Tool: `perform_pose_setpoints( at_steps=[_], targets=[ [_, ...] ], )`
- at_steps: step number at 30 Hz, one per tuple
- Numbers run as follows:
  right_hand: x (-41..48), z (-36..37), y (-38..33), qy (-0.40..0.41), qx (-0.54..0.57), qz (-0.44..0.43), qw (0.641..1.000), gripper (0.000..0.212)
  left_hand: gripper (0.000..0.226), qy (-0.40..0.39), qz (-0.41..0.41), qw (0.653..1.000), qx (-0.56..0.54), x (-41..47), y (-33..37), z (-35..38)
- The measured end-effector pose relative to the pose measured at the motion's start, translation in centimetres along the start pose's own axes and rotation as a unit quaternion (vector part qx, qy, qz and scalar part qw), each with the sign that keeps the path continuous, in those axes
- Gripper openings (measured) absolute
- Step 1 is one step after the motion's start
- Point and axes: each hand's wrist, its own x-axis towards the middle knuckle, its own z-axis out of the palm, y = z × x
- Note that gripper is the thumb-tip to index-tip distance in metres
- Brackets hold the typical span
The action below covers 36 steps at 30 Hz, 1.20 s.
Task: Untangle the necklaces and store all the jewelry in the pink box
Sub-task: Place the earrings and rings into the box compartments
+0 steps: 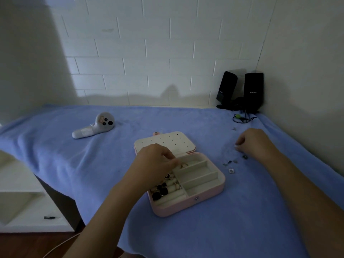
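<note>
A blue cloth [186, 235] covers the whole surface in front of me. A white shelf unit [18, 183] stands off its near left edge.

The pink box [188, 206] sits open in the middle of the cloth, a little toward me. Its cream lid [167, 141] is folded back flat on the far side.

My left hand [154, 164] hangs over the far left part of the box with the fingers curled downward. The tips are just beside a gold ring [184, 165] that lies in the farthest compartment. I cannot tell whether those fingers hold anything.

My right hand [255, 144] rests on the cloth well to the right of the box. Its fingers are bunched tight toward the fabric, and whether they pinch something is too small and dim to say.

Two black speakers [254, 90] stand in the far right corner, and a dark cable [242, 119] is looped just in front of them. A white controller [96, 126] lies far left.

In the box's near left section, dark and gold rings [163, 189] sit among the cream rolls. The long compartments on the right hold nothing I can see.

Between the box and my right hand a few small loose pieces [230, 162] lie scattered on the cloth. One clear stone [231, 170] is nearest the box.
</note>
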Motion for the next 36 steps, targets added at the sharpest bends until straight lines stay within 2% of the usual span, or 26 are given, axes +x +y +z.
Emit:
perform_pose_setpoints(
  at_steps=[2, 5, 9, 12, 15, 17, 20, 26, 32, 36],
  targets=[
    [-0.5, -0.2, -0.4, 0.024, 0.013, -0.020, 0.999, 0.015, 0.012, 0.008, 0.007, 1.000, -0.007, -0.3, -0.2, 0.0],
    [-2.1, -1.3, -2.2, 0.022, 0.152, -0.087, 0.984, 0.006, 0.010, 0.016, 0.004, 0.999, -0.044, -0.5, -0.4, 0.0],
    [-4.2, -2.5, -4.9, -0.047, 0.278, -0.174, 0.943, 0.016, 0.005, 0.025, 0.003, 0.992, -0.120, -0.6, -0.7, 0.2],
    [-5.5, -3.1, -6.2, -0.122, 0.362, -0.221, 0.897, 0.018, 0.006, 0.031, 0.015, 0.986, -0.161, -0.6, -0.6, 0.2],
    [-6.9, -3.4, -7.6, -0.167, 0.404, -0.267, 0.859, 0.015, 0.014, 0.028, 0.038, 0.975, -0.219, -0.8, -0.1, 0.1],
    [-7.5, -3.1, -8.4, -0.177, 0.408, -0.288, 0.848, 0.016, 0.016, 0.010, 0.042, 0.963, -0.267, -0.9, 0.6, 0.2],
    [-7.6, -2.5, -8.7, -0.165, 0.402, -0.295, 0.851, 0.016, 0.016, -0.014, 0.053, 0.958, -0.283, -0.4, 1.7, 0.6],
    [-7.4, -2.7, -8.6, -0.159, 0.426, -0.293, 0.841, 0.028, 0.016, 0.029, 0.076, 0.956, -0.283, 0.3, 2.5, 0.6],
    [-7.3, -2.8, -8.2, -0.137, 0.360, -0.305, 0.871, 0.029, 0.022, 0.028, 0.059, 0.938, -0.339, 0.1, 2.2, 0.5],
    [-7.1, -3.1, -7.9, -0.115, 0.341, -0.307, 0.881, 0.024, 0.015, 0.027, 0.046, 0.935, -0.350, 0.3, 1.7, 0.3]
  ],
)
